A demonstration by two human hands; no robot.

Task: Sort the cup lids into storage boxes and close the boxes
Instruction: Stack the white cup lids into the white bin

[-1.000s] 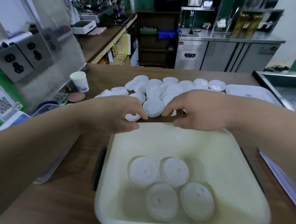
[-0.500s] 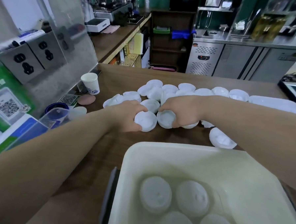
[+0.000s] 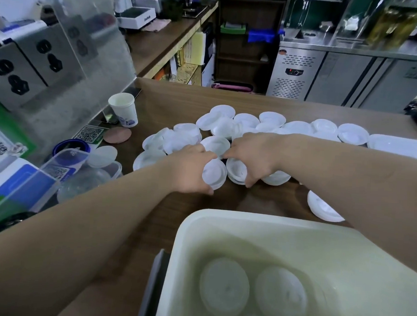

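Note:
Several white cup lids (image 3: pixel 247 126) lie scattered across the wooden counter. My left hand (image 3: pixel 190 169) grips one white lid (image 3: pixel 215 174), tilted off the counter. Right beside it, my right hand (image 3: pixel 253 153) curls its fingers over a small stack of lids (image 3: pixel 237 171). Nearest me stands a cream storage box (image 3: pixel 223 221) with several lids (image 3: pixel 223 288) lying on its bottom. A single lid (image 3: pixel 320 208) lies apart, beyond the box's far right corner.
A paper cup (image 3: pixel 123 108) and a round brown coaster (image 3: pixel 118 135) sit at the left by a clear acrylic screen (image 3: pixel 92 55). A clear plastic container (image 3: pixel 81 173) stands at the left edge. A white tray (image 3: pixel 401 146) lies far right.
Both hands reached forward from the box's rim into the lid pile. The left hand took hold of one lid and lifted it; the right closed on a stack.

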